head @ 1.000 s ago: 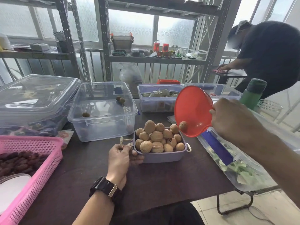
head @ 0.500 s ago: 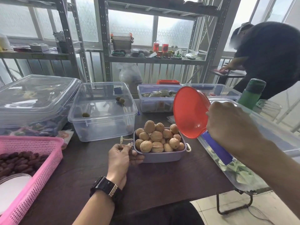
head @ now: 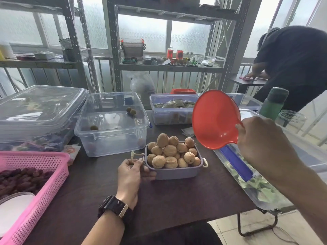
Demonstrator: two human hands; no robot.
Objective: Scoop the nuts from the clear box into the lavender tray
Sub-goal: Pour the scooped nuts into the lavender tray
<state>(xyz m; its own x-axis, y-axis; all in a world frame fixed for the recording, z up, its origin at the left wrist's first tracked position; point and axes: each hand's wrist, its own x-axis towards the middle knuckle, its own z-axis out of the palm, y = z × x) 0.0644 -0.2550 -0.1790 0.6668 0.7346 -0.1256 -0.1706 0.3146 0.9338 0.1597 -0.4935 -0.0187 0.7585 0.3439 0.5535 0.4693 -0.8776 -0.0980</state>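
We seem to be in a storeroom or sorting workroom: bare metal shelving racks (head: 115, 50) hold odds and ends (head: 159, 60) against frosted windows (head: 145, 32), and plastic storage boxes (head: 113, 140) crowd our dark work table (head: 177, 200).

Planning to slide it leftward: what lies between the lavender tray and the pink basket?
In the head view, the left hand, holding the lavender tray by its end, and bare dark table.

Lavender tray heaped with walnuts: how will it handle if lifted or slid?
Top walnuts sit above the lavender tray rim, so tilting likely rolls some off. It looks like rigid plastic and would probably slide flat without tipping.
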